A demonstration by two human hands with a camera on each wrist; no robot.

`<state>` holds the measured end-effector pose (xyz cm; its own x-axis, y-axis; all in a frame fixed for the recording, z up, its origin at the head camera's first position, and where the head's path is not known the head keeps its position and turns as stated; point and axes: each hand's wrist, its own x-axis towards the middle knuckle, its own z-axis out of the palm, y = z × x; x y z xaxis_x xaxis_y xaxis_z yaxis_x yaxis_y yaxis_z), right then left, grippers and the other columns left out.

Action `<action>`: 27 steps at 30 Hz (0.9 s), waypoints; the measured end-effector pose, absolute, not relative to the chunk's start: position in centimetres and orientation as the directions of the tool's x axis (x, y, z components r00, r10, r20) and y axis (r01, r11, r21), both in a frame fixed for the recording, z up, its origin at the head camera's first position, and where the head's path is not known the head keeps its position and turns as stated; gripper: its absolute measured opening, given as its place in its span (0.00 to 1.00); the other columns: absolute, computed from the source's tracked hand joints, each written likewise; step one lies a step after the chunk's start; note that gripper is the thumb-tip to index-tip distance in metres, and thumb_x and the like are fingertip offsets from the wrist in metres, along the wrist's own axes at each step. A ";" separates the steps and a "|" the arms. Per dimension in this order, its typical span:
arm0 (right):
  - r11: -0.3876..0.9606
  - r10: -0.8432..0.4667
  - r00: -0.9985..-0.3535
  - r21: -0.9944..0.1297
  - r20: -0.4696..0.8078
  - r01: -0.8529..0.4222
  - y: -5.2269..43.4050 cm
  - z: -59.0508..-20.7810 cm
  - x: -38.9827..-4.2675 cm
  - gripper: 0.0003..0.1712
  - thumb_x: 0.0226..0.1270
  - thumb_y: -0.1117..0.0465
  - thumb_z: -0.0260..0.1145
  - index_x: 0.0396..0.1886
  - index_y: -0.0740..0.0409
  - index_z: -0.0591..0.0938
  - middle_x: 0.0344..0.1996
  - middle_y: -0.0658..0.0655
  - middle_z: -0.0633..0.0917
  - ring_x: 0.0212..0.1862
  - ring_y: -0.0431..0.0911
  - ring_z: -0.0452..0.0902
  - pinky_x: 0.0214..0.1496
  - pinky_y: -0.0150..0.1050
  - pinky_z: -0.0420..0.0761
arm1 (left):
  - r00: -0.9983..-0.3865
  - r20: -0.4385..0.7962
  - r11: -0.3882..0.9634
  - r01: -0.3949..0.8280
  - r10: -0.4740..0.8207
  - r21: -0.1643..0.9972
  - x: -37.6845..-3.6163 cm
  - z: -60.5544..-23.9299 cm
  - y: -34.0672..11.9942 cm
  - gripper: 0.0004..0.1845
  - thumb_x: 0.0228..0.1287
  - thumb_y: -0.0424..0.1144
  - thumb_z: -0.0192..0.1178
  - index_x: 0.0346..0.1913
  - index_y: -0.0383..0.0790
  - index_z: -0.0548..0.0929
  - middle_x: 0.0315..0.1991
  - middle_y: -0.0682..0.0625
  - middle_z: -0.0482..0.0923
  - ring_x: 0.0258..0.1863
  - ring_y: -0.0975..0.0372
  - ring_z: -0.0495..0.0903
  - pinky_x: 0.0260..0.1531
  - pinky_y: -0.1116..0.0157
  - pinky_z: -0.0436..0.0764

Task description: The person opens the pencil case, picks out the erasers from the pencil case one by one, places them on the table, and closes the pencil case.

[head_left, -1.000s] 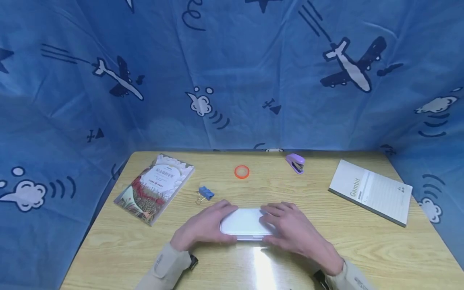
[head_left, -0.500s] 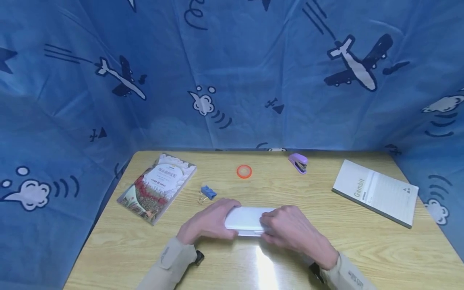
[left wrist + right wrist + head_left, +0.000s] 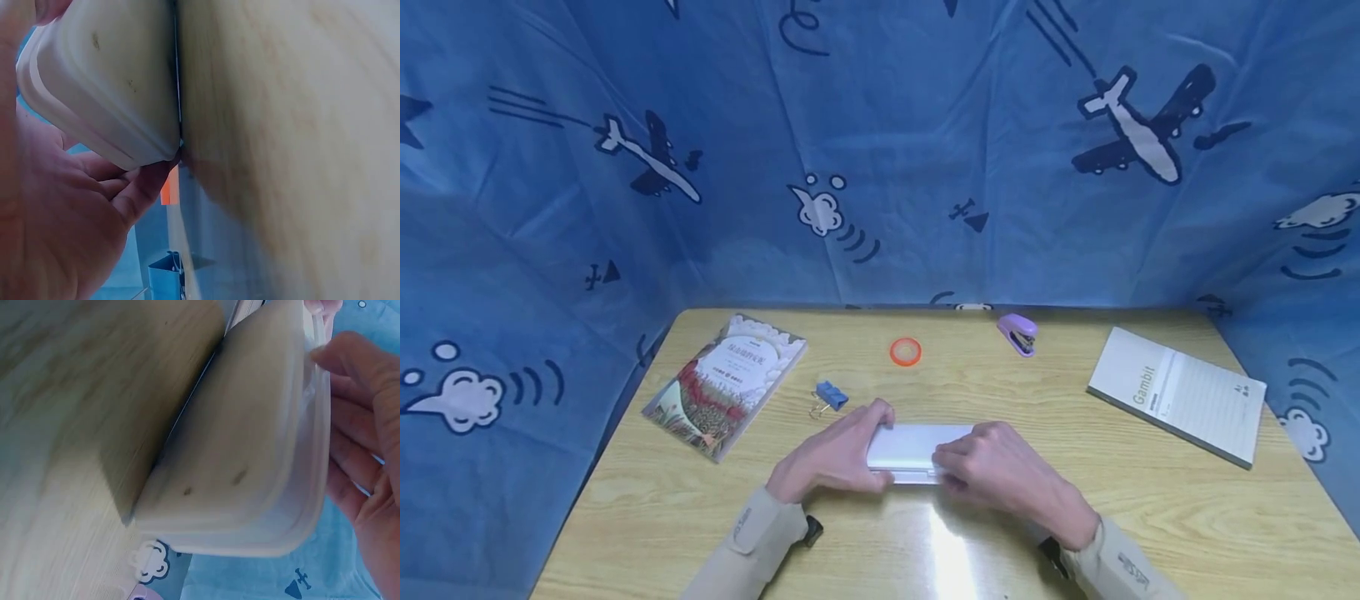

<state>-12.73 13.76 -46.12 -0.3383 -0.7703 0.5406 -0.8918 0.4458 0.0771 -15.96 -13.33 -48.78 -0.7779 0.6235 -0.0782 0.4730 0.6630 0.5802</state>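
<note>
A long white plastic case [image 3: 906,447] with rounded corners and a lid lies flat on the table before the person. The left hand [image 3: 838,452] grips its left end, with the thumb on the near side and the fingers round the far side. At the right end is the right hand [image 3: 1011,475], its fingers curled over the lid and its thumb at the near edge. In the right wrist view the thumb touches the rim of the case [image 3: 250,444], and a paler band shows between lid and body. What the case contains is hidden.
On the wooden table [image 3: 880,550] lie an illustrated book [image 3: 726,387] at left, a blue binder clip [image 3: 831,395], a red tape roll [image 3: 906,352], a purple stapler [image 3: 1018,333] and a Gambit notebook [image 3: 1176,396] at right. A blue patterned curtain [image 3: 880,167] hangs behind.
The right hand's fingers have gone from lying stretched over the lid to curling at its near edge. The left hand keeps its hold, and the case stays in place.
</note>
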 end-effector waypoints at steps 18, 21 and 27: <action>0.375 -0.780 -0.313 0.005 0.541 -0.927 14.6 -45.8 -13.4 0.12 0.48 0.60 0.80 0.25 0.46 0.83 0.24 0.37 0.87 0.23 0.28 0.72 0.27 0.24 0.73 | -0.763 -0.071 0.675 0.519 0.642 0.524 -15.3 -48.6 -13.6 0.43 0.39 0.55 0.76 0.61 0.51 0.68 0.47 0.56 0.76 0.43 0.65 0.75 0.38 0.71 0.79; 0.361 -0.778 -0.299 0.003 0.552 -0.933 14.5 -46.0 -13.5 0.10 0.47 0.60 0.81 0.28 0.46 0.86 0.28 0.39 0.90 0.27 0.30 0.81 0.30 0.25 0.78 | -0.747 -0.041 0.664 0.562 0.663 0.493 -15.2 -48.6 -13.6 0.44 0.40 0.54 0.78 0.63 0.50 0.69 0.49 0.56 0.77 0.47 0.64 0.75 0.44 0.70 0.79; 0.347 -0.763 -0.286 -0.006 0.580 -0.938 14.6 -46.2 -13.5 0.12 0.45 0.62 0.81 0.31 0.48 0.89 0.30 0.41 0.91 0.32 0.32 0.86 0.34 0.26 0.82 | -0.734 -0.074 0.645 0.539 0.676 0.542 -15.3 -48.5 -14.2 0.52 0.38 0.46 0.80 0.70 0.48 0.65 0.57 0.54 0.75 0.53 0.63 0.74 0.54 0.66 0.79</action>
<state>-13.52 14.59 -46.24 -0.2864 -0.7629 0.5796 -0.9377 0.3474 -0.0061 -15.30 -14.23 -48.45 -0.7335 0.6756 -0.0742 0.5392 0.6449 0.5416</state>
